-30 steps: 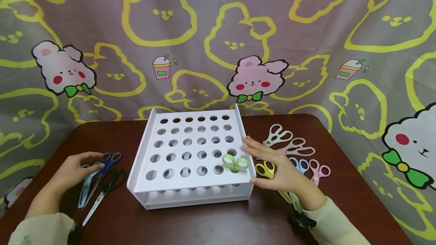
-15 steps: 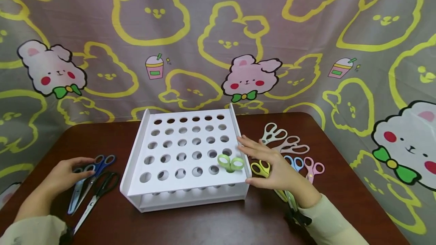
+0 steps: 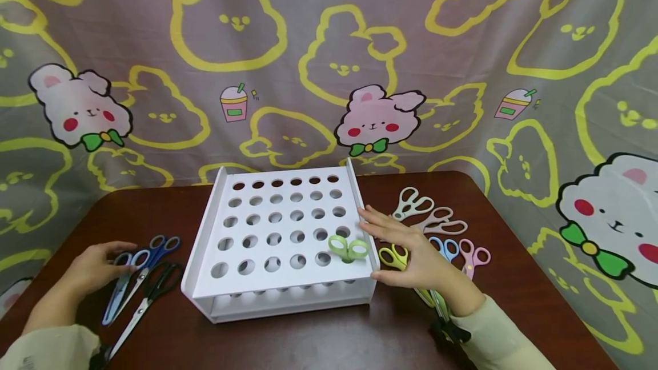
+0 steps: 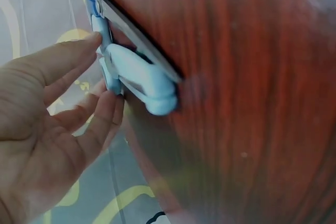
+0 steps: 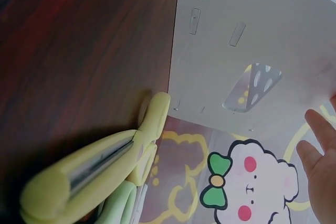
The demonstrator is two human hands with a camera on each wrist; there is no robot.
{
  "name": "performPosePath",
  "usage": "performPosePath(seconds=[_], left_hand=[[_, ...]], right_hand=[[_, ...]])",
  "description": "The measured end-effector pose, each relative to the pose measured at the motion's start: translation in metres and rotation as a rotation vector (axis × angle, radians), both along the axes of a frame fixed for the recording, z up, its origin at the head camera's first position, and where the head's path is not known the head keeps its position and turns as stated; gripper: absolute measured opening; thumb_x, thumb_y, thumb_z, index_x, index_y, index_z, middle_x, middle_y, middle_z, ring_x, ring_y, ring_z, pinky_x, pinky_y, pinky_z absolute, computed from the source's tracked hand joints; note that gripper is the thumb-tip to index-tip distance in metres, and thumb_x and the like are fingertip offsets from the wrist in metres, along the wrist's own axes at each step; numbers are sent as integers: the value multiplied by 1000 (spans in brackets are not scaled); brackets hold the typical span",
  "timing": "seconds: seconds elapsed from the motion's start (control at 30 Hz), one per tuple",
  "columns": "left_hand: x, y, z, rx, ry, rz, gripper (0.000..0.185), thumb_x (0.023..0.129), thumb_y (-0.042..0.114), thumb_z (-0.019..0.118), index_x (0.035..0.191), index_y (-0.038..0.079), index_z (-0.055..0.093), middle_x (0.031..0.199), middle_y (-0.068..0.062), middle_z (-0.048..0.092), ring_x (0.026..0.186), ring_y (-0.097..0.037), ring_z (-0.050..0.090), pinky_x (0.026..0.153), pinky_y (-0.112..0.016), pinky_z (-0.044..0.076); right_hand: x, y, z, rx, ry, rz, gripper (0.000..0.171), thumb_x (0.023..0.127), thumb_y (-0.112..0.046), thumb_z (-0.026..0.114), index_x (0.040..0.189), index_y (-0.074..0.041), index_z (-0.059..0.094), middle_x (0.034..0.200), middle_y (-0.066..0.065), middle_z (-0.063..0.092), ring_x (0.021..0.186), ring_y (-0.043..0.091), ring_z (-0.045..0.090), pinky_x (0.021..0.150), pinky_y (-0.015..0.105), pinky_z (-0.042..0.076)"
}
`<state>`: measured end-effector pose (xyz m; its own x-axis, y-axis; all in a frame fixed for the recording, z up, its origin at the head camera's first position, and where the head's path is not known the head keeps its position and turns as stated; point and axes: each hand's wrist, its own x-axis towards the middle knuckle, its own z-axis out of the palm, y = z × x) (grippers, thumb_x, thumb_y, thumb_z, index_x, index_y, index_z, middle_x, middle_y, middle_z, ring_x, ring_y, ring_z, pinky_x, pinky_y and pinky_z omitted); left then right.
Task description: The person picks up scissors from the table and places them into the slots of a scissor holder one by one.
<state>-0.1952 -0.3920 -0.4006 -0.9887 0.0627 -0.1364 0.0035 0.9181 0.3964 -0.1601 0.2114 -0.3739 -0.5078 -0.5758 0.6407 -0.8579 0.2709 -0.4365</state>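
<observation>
A white rack (image 3: 285, 277) with rows of round holes stands mid-table. Light green scissors (image 3: 348, 252) sit in its front right hole, handles up. My right hand (image 3: 421, 258) rests its spread fingers along the rack's right side panel. Beneath this hand lie yellow scissors (image 5: 55, 192). At the left, my left hand (image 3: 89, 273) reaches over light blue scissors (image 4: 139, 69), thumb and fingers at the handle area with no firm grip showing. Dark blue scissors (image 3: 156, 256) and black-handled scissors (image 3: 152, 293) lie beside them.
Right of the rack lie pale grey-green scissors (image 3: 401, 210), pinkish-beige scissors (image 3: 437, 219), blue scissors (image 3: 448, 254) and pink scissors (image 3: 469, 261) on the dark wooden table (image 3: 308, 341). A patterned curtain (image 3: 288, 4) hangs behind the table.
My left hand has drawn back slightly leftward from the handles of the light blue scissors. The head view has shifted a little. My right hand stays at the rack's side.
</observation>
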Motion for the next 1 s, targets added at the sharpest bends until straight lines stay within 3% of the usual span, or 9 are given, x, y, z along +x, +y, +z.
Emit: performPosePath(seconds=[0.2, 0.6, 0.8, 0.9, 1.0], left_hand=[[-3, 3, 0, -18, -1, -14, 60, 82, 25, 80, 123, -13, 57, 119, -45, 55, 108, -61, 52, 80, -63, 47], [-3, 9, 0, 38, -2, -37, 62, 83, 23, 80, 124, -15, 55, 124, -47, 50, 110, -64, 49, 83, -65, 47], [-2, 9, 3, 35, 8, -43, 56, 83, 23, 80, 120, -13, 59, 109, -37, 61, 96, -47, 58, 77, -55, 49], [-1, 10, 4, 35, 3, -39, 51, 84, 22, 79, 117, -12, 61, 94, -23, 63, 85, -32, 56, 71, -42, 47], [-1, 12, 5, 42, 22, -39, 44, 85, 20, 78, 113, -11, 63, 83, -7, 58, 74, -14, 49, 65, -30, 39]], right_hand=[[1, 1, 0, 2, -10, -3, 71, 82, -39, 81, 139, -3, 57, 150, 17, 49, 144, 36, 40, 119, 28, 29], [1, 0, 0, 8, -11, -4, 72, 82, -38, 81, 140, -3, 56, 151, 16, 48, 145, 34, 38, 119, 29, 30], [-1, 0, 1, 10, -3, 1, 72, 83, -40, 80, 139, -3, 56, 151, 15, 49, 144, 34, 39, 118, 26, 31], [-1, 0, 0, 8, -8, 1, 72, 82, -39, 81, 139, -3, 56, 151, 15, 49, 145, 34, 39, 118, 26, 31], [0, 0, -1, 9, -17, -2, 72, 81, -37, 82, 140, -4, 56, 151, 14, 48, 145, 33, 38, 118, 27, 30]])
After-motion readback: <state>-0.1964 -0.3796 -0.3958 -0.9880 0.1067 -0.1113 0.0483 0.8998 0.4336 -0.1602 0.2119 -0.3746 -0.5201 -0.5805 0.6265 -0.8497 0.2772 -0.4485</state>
